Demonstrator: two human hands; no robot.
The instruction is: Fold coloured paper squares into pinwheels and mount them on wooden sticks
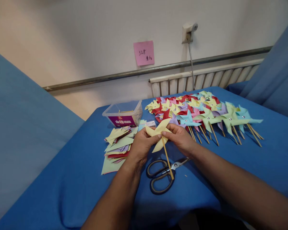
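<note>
I see both hands pinching a yellow pinwheel: left hand and right hand each grip its paper, above the scissors.

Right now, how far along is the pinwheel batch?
Done: a large spread of finished pinwheels on sticks lies behind the hands. In hand: left hand and right hand hold a yellow pinwheel on its stick. Left: a stack of cut paper squares, looking unassembled.
</note>
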